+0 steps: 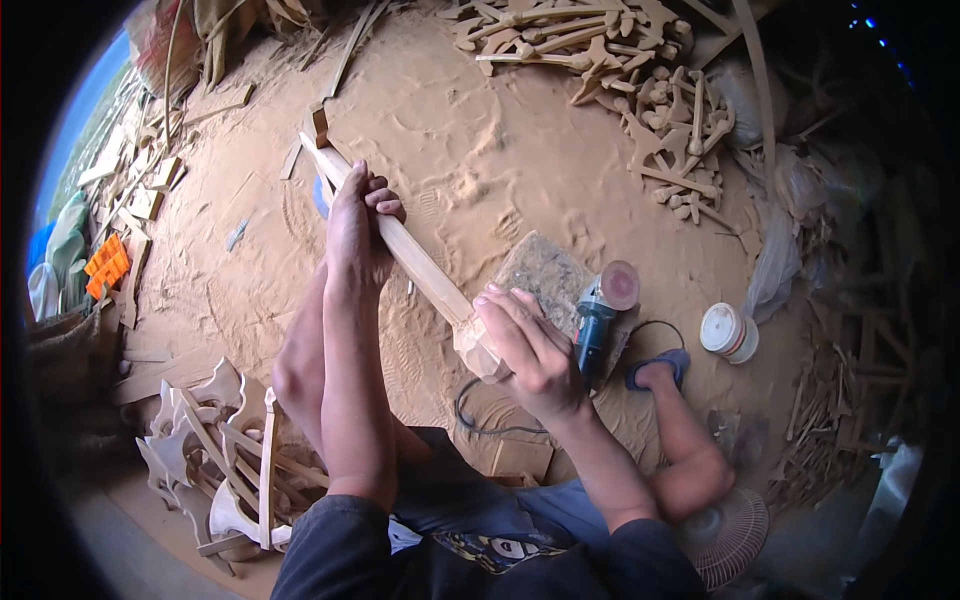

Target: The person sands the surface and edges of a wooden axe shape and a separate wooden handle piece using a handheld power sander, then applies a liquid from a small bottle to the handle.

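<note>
A long pale wooden piece (428,273) lies slantwise in front of me, held in both hands. Its far end is narrow and forked. The near end widens into a faceted block. My left hand (358,228) is closed around the shaft near the far end. My right hand (533,350) grips the thick near end, fingers over its top. Just right of that hand a teal angle grinder (592,335) with a round reddish disc rests on a dusty flat slab (540,268). Its dark cord (500,428) loops over the ground toward my legs.
Heaps of shaped wooden pieces (600,40) lie at the far right on sawdust-covered ground. More curved wooden parts (225,455) are stacked by my left leg. A white tub (729,333) stands right, near my sandalled foot (658,370). A round fan guard (727,540) is behind my right knee.
</note>
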Motion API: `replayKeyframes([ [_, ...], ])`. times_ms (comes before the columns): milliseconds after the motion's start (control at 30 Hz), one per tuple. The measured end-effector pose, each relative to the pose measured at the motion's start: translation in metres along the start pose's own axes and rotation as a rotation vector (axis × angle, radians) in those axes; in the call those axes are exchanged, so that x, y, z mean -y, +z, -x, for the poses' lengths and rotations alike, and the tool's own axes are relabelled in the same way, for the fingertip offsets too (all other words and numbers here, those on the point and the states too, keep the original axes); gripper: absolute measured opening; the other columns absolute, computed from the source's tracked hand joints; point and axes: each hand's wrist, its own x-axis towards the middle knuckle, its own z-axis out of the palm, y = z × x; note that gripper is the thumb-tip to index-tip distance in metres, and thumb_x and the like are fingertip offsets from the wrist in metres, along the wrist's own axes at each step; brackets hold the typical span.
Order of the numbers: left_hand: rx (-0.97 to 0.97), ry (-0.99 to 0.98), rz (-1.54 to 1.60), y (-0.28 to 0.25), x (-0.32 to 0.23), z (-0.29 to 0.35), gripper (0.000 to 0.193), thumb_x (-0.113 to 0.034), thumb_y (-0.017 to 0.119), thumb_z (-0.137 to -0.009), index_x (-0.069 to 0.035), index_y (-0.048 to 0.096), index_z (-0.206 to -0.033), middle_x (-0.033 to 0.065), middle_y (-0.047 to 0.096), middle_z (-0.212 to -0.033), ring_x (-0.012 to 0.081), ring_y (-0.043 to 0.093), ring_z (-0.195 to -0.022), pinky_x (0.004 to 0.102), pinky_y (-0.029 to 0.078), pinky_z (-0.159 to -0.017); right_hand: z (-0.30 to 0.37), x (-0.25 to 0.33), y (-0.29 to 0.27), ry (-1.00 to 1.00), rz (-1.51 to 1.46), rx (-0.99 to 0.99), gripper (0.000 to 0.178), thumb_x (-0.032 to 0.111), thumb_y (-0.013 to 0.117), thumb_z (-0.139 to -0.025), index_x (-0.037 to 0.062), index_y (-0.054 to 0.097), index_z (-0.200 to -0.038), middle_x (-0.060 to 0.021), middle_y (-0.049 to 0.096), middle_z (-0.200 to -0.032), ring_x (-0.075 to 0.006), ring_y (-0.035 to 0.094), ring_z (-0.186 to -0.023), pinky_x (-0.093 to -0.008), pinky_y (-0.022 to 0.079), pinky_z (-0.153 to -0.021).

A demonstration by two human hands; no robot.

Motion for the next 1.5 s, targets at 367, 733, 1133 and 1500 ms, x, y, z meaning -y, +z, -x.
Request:
replayKeyframes([
  [367,-0.246,0.071,-0.374,-0.001,0.008,0.017,0.02,-0.025,0.063,-0.106,-0.019,0.05,-0.091,-0.0096,0.036,-0.068,0.0038,0.031,-0.05,0.0204,0.028,-0.042,0.043,-0.015,0.027,-0.202,-0.056,-0.02,0.022,0.007,0.069,-0.094,0.0027,0.076,-0.114,-0.0126,0.075,-0.122,-0.0332,0.07,-0.124,-0.0476,0.059,-0.101],
  [733,-0.204,0.425,-0.452,0.016,-0.013,0.041,0.021,-0.018,0.067,-0.101,-0.014,0.047,-0.095,-0.0049,0.042,-0.074,0.0043,0.039,-0.055,0.0212,0.034,-0.045,0.269,-0.055,0.124,1.06,-0.184,0.663,0.019,0.007,0.076,-0.084,-0.0025,0.075,-0.101,-0.0297,0.072,-0.1,-0.0447,0.072,-0.097,-0.0503,0.057,-0.084],
  [1133,-0.153,0.102,-0.163,0.005,-0.01,0.033,0.018,-0.018,0.066,-0.101,-0.015,0.048,-0.097,-0.0084,0.042,-0.074,-0.0007,0.035,-0.053,0.0164,0.033,-0.041,0.285,-0.133,0.242,1.299,0.135,0.133,0.054,0.017,0.08,-0.087,-0.0059,0.063,-0.132,-0.0341,0.065,-0.132,-0.0495,0.062,-0.122,-0.0532,0.049,-0.104],
  [1500,-0.17,0.034,-0.165,0.009,0.003,0.025,0.021,-0.019,0.064,-0.101,-0.015,0.045,-0.093,-0.0081,0.041,-0.073,0.0002,0.035,-0.053,0.0173,0.031,-0.041,0.326,-0.146,0.229,1.089,0.224,0.391,0.019,0.013,0.067,-0.095,-0.0025,0.077,-0.097,-0.0268,0.074,-0.09,-0.0452,0.072,-0.092,-0.0503,0.056,-0.086],
])
